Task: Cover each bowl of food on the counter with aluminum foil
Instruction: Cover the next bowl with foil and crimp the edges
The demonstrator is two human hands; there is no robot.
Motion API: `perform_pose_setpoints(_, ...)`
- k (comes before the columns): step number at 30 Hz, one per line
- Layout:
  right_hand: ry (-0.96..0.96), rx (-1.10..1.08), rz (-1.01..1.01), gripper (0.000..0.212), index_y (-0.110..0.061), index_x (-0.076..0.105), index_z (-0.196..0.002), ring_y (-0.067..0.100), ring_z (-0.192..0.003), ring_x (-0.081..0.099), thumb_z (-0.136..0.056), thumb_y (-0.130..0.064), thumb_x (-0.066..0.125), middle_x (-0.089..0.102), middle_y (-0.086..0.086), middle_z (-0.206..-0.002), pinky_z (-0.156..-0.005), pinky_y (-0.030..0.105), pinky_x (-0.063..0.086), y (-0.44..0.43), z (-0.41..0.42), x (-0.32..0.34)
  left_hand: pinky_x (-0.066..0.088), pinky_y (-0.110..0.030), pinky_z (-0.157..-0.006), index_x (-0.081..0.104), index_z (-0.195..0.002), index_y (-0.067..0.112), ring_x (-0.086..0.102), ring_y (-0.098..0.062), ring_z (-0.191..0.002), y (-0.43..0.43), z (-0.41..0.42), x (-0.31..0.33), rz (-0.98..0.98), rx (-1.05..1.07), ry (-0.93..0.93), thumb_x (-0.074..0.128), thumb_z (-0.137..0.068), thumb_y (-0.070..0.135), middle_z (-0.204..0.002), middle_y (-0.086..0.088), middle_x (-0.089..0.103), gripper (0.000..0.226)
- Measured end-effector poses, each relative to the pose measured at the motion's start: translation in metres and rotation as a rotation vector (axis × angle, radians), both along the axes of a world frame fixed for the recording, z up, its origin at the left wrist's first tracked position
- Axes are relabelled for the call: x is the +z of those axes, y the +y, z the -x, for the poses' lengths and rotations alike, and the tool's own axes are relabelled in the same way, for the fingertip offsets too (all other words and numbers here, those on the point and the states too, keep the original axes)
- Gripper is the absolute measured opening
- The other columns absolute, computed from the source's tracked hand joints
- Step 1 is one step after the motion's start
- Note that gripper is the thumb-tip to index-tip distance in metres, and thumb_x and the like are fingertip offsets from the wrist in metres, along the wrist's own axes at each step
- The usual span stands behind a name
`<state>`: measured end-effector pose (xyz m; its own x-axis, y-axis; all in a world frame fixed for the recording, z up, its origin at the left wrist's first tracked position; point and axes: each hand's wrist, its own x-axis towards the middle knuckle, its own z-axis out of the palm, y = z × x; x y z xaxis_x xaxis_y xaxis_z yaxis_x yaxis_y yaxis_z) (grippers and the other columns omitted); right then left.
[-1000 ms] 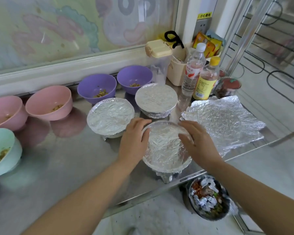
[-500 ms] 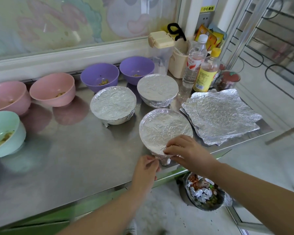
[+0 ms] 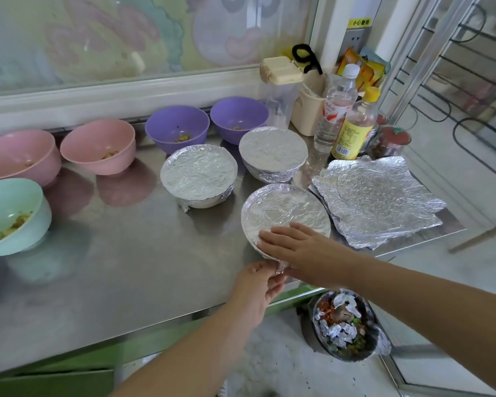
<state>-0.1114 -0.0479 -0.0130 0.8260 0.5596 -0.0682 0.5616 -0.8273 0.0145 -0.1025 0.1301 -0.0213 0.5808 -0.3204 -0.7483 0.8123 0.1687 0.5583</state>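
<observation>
At the counter's [image 3: 126,267] front edge, the right hand [image 3: 304,247] now lies flat on the third foil-covered bowl [image 3: 287,207] instead of pinching its rim — the left hand [image 3: 258,285] pinches the loose foil corner [image 3: 279,267] below, the cover nearly sealed.

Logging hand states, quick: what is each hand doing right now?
Left hand: pinches the loose near edge of the foil.
Right hand: open, fingers flat, pressing down on the foil.

Your count, kind by kind:
Three foil-covered bowls [image 3: 198,174] [image 3: 273,151] [image 3: 285,207], two pink bowls [image 3: 20,156] [image 3: 98,144], two purple bowls [image 3: 178,127] [image 3: 238,113], one mint bowl [image 3: 9,207], two bottles [image 3: 337,110] [image 3: 355,124].
</observation>
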Motion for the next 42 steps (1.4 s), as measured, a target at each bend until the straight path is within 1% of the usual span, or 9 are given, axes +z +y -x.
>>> perform_pose_setpoints(7, -0.002, 0.042, 0.04, 0.091, -0.027, 0.0, -0.163, 0.026, -0.154, 0.022, -0.098, -0.03, 0.063, 0.011, 0.0, -0.17, -0.122, 0.05, 0.025, -0.003, -0.001, -0.001, 0.057, -0.033, -0.083, 0.063, -0.103, 0.002, 0.064, -0.016, -0.071, 0.003, -0.017, 0.011, -0.096, -0.182, -0.019, 0.063, -0.093, 0.005, -0.075, -0.007, 0.066, 0.011)
perform_pose_setpoints(11, 0.004, 0.029, 0.065, 0.097, -0.029, -0.007, -0.162, 0.026, -0.155, 0.018, -0.097, -0.023, 0.065, 0.007, -0.001, -0.17, -0.123, 0.05, 0.023, -0.004, -0.002, -0.005, 0.057, -0.032, -0.088, 0.065, -0.109, 0.001, 0.069, -0.02, -0.085, 0.012, -0.016, 0.015, -0.06, -0.253, -0.119, 0.061, -0.093, 0.006, -0.083, -0.008, 0.072, 0.017)
perform_pose_setpoints(14, -0.006, 0.023, 0.058, 0.096, -0.029, -0.005, -0.162, 0.027, -0.153, 0.022, -0.096, -0.021, 0.064, 0.01, -0.001, -0.17, -0.121, 0.052, 0.028, -0.004, -0.003, -0.006, 0.056, -0.034, -0.092, 0.069, -0.107, 0.007, 0.067, -0.018, -0.092, 0.022, -0.012, 0.013, -0.139, -0.389, -0.385, 0.065, -0.081, 0.012, -0.102, -0.016, 0.073, 0.027)
perform_pose_setpoints(18, -0.026, 0.013, 0.041, 0.086, -0.026, 0.003, -0.163, 0.027, -0.151, 0.028, -0.096, -0.021, 0.058, 0.015, -0.001, -0.169, -0.118, 0.052, 0.032, -0.003, -0.001, -0.007, 0.048, -0.018, -0.067, 0.068, -0.095, 0.02, 0.065, -0.002, -0.074, 0.023, -0.001, 0.005, -0.406, -0.46, -0.739, 0.07, -0.086, 0.014, -0.084, 0.008, 0.071, 0.011)
perform_pose_setpoints(24, -0.067, 0.022, 0.044, 0.063, -0.021, 0.02, -0.162, 0.026, -0.148, 0.036, -0.102, -0.037, 0.031, 0.025, 0.0, -0.167, -0.115, 0.051, 0.038, -0.002, 0.001, -0.008, 0.043, -0.007, -0.064, 0.076, -0.087, 0.012, 0.062, 0.008, -0.071, 0.023, -0.006, 0.007, -0.551, -0.39, -0.941, 0.074, -0.086, 0.018, -0.071, 0.018, 0.062, 0.007)
perform_pose_setpoints(28, -0.078, -0.019, 0.014, 0.058, -0.022, 0.029, -0.159, 0.024, -0.145, 0.041, -0.103, -0.039, 0.031, 0.034, -0.002, -0.163, -0.113, 0.049, 0.042, 0.002, -0.002, -0.006, 0.044, -0.01, -0.058, 0.071, -0.077, 0.017, 0.063, 0.003, -0.059, 0.022, -0.016, 0.011, -0.482, -0.33, -0.771, 0.078, -0.084, 0.015, -0.064, 0.012, 0.068, 0.009)
perform_pose_setpoints(31, -0.08, -0.045, 0.005, 0.057, -0.024, 0.032, -0.157, 0.021, -0.144, 0.042, -0.102, -0.037, 0.034, 0.037, -0.005, -0.161, -0.113, 0.047, 0.041, 0.005, -0.003, -0.003, 0.055, -0.025, -0.069, 0.07, -0.086, 0.013, 0.067, -0.01, -0.07, 0.019, -0.02, 0.005, -0.485, -0.219, -0.591, 0.082, -0.079, 0.018, -0.079, 0.002, 0.073, 0.014)
perform_pose_setpoints(37, -0.044, -0.066, -0.015, 0.06, -0.025, 0.034, -0.157, 0.019, -0.145, 0.042, -0.099, -0.033, 0.046, 0.038, -0.007, -0.16, -0.114, 0.046, 0.041, 0.008, -0.004, 0.0, 0.052, -0.04, -0.099, 0.062, -0.111, 0.0, 0.067, -0.026, -0.102, -0.001, -0.004, 0.015, 0.038, 0.148, 0.045, 0.061, -0.095, 0.001, -0.107, -0.015, 0.071, 0.016)
perform_pose_setpoints(42, -0.045, -0.073, -0.048, 0.051, -0.027, 0.038, -0.155, 0.017, -0.142, 0.045, -0.105, -0.036, 0.032, 0.042, -0.01, -0.158, -0.112, 0.044, 0.043, 0.009, -0.007, 0.002, 0.059, -0.039, -0.073, 0.06, -0.106, -0.004, 0.062, -0.027, -0.084, -0.012, -0.015, 0.032, 0.176, 0.214, 0.181, 0.044, -0.102, -0.004, -0.093, -0.018, 0.065, 0.017)
